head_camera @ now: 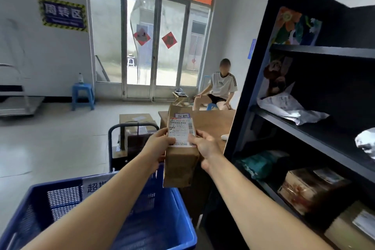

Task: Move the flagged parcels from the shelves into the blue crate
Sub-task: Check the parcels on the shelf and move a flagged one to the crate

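Cardboard parcel (180, 154) gripped upright by both hands, left (157, 148) and right (206, 148), above the blue crate (178, 209)

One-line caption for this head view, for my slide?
Both hands, left and right, hold a labelled brown cardboard parcel upright above the blue plastic crate.

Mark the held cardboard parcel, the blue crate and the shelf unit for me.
cardboard parcel (179, 165): head view, on its bare brown lower face below the label.
blue crate (178, 207): head view, on its right wall.
shelf unit (261, 50): head view, on its black side panel.
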Action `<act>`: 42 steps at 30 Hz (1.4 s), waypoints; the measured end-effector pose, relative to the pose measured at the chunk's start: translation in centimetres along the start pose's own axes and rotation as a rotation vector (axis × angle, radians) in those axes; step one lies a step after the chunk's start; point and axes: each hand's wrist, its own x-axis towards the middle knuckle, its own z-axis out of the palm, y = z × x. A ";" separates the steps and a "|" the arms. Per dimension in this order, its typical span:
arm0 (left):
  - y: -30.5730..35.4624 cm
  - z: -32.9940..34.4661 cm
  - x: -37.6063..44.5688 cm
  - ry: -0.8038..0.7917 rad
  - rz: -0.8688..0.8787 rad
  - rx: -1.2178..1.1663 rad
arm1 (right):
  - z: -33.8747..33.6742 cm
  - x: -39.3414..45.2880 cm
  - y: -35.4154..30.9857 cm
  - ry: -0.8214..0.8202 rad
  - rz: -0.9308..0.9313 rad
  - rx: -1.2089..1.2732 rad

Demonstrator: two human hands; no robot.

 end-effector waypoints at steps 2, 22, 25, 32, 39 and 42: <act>-0.7 -1.1 2.0 0.035 -0.006 -0.001 | 0.9 2.0 0.9 -0.034 0.028 -0.020; -10.0 -14.0 15.5 0.349 -0.215 0.015 | 9.6 17.4 14.3 -0.281 0.309 -0.196; -12.1 -17.3 17.2 0.380 -0.275 0.031 | 11.8 19.1 17.5 -0.293 0.374 -0.222; -18.1 -25.5 21.7 0.375 -0.443 0.061 | 16.1 22.4 25.7 -0.276 0.517 -0.290; -27.0 -30.5 25.9 0.340 -0.609 0.010 | 16.8 25.0 35.3 -0.184 0.624 -0.335; -31.4 -31.3 27.1 0.352 -0.684 0.000 | 16.1 25.9 39.4 -0.155 0.666 -0.363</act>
